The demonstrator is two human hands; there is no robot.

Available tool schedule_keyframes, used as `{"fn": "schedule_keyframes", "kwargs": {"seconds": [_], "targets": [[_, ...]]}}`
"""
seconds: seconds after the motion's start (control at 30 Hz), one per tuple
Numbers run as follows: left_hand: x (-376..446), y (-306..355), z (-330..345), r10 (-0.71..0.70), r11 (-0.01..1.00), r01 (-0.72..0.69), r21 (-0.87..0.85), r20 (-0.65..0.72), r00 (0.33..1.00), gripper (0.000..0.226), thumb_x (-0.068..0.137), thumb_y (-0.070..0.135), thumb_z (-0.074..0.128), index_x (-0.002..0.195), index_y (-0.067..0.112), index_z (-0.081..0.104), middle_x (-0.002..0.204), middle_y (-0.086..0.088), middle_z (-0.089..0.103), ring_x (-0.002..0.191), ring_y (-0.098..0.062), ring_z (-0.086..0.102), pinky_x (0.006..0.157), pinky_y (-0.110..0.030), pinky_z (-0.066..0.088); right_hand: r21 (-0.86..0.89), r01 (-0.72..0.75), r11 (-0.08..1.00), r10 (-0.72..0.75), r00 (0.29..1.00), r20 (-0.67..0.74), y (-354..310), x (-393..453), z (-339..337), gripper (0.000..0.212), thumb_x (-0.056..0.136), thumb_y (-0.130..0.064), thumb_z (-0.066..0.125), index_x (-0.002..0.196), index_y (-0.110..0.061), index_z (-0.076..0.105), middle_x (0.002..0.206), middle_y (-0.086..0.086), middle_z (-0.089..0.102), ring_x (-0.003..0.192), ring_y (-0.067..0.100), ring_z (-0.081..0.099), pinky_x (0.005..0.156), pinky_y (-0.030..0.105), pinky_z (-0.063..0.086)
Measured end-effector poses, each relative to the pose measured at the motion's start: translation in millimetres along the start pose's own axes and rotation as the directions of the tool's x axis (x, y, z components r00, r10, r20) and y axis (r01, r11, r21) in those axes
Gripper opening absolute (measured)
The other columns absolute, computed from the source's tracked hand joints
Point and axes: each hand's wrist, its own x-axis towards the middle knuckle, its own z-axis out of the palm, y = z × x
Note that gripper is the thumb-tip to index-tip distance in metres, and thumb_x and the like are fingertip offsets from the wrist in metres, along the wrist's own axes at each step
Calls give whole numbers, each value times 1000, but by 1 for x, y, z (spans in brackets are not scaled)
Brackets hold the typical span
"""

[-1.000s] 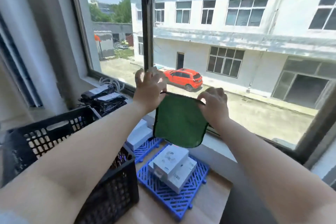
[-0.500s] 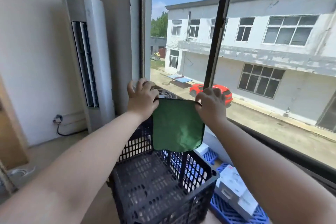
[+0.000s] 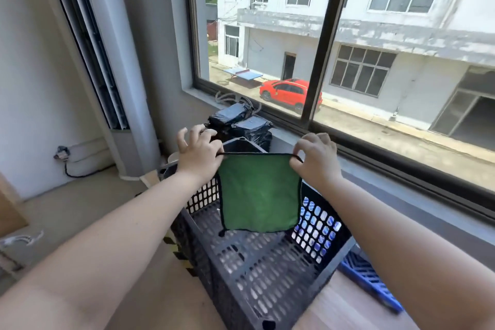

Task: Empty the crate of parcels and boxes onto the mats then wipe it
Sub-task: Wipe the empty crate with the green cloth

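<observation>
A green cloth (image 3: 258, 193) with a dark edge hangs spread flat above the black perforated crate (image 3: 257, 273). My left hand (image 3: 199, 154) pinches its top left corner and my right hand (image 3: 316, 159) pinches its top right corner. The crate stands on the wooden table with nothing visible inside it. Black wrapped parcels (image 3: 241, 122) lie stacked behind the crate by the window sill. A blue mat (image 3: 367, 278) shows to the right of the crate, partly hidden by my right arm.
A tall white air conditioner (image 3: 107, 67) stands at the left by the wall. A large window (image 3: 348, 61) runs along the far side, with a grey sill below it. Floor lies to the left of the table.
The view has swung left and then down, from the mats with white boxes to the crate. Both hands keep holding the cloth stretched, now lower over the crate.
</observation>
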Motion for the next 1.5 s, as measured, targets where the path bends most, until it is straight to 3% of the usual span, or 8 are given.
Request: {"fn": "schedule_keyframes", "kwargs": {"seconds": [0.17, 0.37, 0.47, 0.87, 1.1, 1.23, 1.33, 1.5], "targets": [[15, -13, 32, 30, 999, -33, 19, 117, 993, 18, 90, 35, 66, 99, 21, 73, 142, -1, 51, 141, -31, 26, 112, -51, 4, 355, -183, 917, 168, 983, 75, 2, 9, 34, 5, 84, -21, 68, 84, -21, 63, 105, -4, 57, 119, 24, 41, 100, 38, 31], [37, -37, 78, 180, 984, -175, -41, 189, 965, 10, 87, 33, 69, 92, 27, 75, 141, 0, 52, 141, -30, 28, 109, -47, 0, 247, -186, 951, 167, 981, 94, 5, 2, 78, 3, 85, -18, 68, 83, -19, 65, 109, -5, 56, 117, 22, 38, 93, 29, 19], [53, -49, 96, 317, 947, -298, -118, 208, 925, 7, 86, 31, 72, 90, 28, 76, 141, 1, 53, 142, -30, 27, 110, -46, 2, 205, -170, 964, 157, 985, 74, 5, -3, 92, 4, 83, -18, 75, 84, -19, 71, 106, -2, 62, 113, 26, 42, 100, 41, 30], [96, -94, 111, 773, 628, -690, -359, 390, 501, 18, 89, 51, 64, 97, 37, 72, 163, 10, 15, 151, -26, -14, 116, -58, -16, 35, -344, 938, 338, 934, 119, -43, -40, 113, 9, 84, -21, 77, 85, -13, 74, 103, 0, 66, 103, 28, 51, 96, 44, 41], [106, -61, 139, 805, 558, -766, -320, 433, 406, 21, 93, 48, 60, 106, 35, 70, 159, 5, 27, 151, -29, -7, 114, -64, -16, -235, -552, 800, 584, 807, 90, -46, -48, 131, 19, 93, -28, 65, 103, -15, 74, 134, 5, 54, 126, 32, 37, 104, 48, 33], [94, -31, 174, 767, 550, -809, -209, 510, 389, 60, 95, 65, 40, 150, 40, 33, 167, -4, 1, 149, -35, -21, 109, -70, -15, -375, -585, 719, 681, 699, 216, -42, -46, 155, 57, 98, -41, 52, 151, -30, 34, 165, 3, 5, 149, 29, 1, 119, 48, 11], [90, -18, 188, 775, 546, -822, -164, 473, 420, 72, 94, 72, 24, 155, 44, -4, 165, -4, -16, 145, -36, -31, 108, -68, -21, -365, -481, 797, 594, 732, 333, -37, -43, 165, 71, 100, -46, 46, 157, -33, 7, 165, -4, -12, 151, 21, -18, 120, 44, -3], [107, -15, 190, 839, 491, -840, -231, 387, 383, 72, 94, 73, 20, 155, 43, -3, 165, -1, -16, 146, -31, -30, 111, -59, -25, -290, -343, 894, 449, 664, 598, -30, -41, 198, 79, 99, -50, 44, 156, -37, -10, 163, -8, -20, 150, 19, -22, 123, 44, -5]]}}
